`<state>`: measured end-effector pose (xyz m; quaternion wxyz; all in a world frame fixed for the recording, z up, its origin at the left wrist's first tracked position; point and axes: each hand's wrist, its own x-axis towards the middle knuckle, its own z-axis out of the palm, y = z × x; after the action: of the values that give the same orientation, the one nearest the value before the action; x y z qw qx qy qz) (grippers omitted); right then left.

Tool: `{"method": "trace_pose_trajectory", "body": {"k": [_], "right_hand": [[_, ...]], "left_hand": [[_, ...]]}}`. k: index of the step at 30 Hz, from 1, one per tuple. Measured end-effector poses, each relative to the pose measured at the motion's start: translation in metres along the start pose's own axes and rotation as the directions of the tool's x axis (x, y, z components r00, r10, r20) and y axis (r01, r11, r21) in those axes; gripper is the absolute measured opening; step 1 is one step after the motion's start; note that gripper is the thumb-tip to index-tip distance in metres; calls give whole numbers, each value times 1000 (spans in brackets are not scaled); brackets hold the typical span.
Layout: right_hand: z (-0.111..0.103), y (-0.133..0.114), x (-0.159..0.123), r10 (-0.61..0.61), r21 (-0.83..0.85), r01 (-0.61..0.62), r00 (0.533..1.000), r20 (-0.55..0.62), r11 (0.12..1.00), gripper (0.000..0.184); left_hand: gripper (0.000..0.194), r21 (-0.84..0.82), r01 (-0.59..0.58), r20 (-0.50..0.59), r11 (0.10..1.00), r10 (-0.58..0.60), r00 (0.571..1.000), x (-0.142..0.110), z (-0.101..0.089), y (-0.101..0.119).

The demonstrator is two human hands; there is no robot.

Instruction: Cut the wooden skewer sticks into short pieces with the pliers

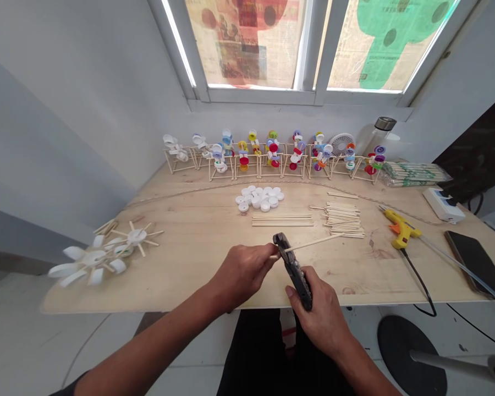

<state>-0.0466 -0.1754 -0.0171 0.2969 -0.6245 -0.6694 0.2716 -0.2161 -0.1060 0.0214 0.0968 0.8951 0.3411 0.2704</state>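
My left hand is shut on one end of a thin wooden stick, which runs out to the right over the plywood table. My right hand grips a dark metal pair of cutting pliers upright. The tool's jaws close around the stick near my left fingers. The blade contact inside the jaws is hidden from this angle.
Several cap-and-stick models line the back of the table. Nearer lie white bottle caps, loose sticks, a white cap wheel, a yellow glue gun, a phone and a power strip.
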Motion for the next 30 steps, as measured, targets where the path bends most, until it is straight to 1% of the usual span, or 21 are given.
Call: {"method": "trace_pose_trajectory", "body": {"k": [4, 7, 12, 21, 25, 30], "right_hand": [[-2, -3, 0, -9, 6, 9, 1000, 0, 1000, 10], [-2, -3, 1, -18, 13, 18, 1000, 0, 1000, 11], [-1, -1, 1, -33, 27, 33, 999, 5, 999, 14], [-2, 0, 2, -54, 12, 54, 998, 7, 998, 14], [-1, 1, 3, -54, -1, 55, 999, 1, 999, 12], [2, 3, 3, -45, -64, 43, 999, -24, 997, 13]], "left_hand": [[19, -108, 42, 50, 993, -37, 998, 2, -4, -1], [20, -141, 70, 92, 988, -57, 994, 3, -6, -1], [25, -220, 97, 171, 971, -59, 983, 5, -12, -2], [27, -411, 202, 281, 889, -88, 956, 10, -17, -4], [29, -427, 211, 295, 879, -86, 952, 12, -18, -4], [28, -364, 178, 272, 914, -78, 959, 15, -18, -4]]}}
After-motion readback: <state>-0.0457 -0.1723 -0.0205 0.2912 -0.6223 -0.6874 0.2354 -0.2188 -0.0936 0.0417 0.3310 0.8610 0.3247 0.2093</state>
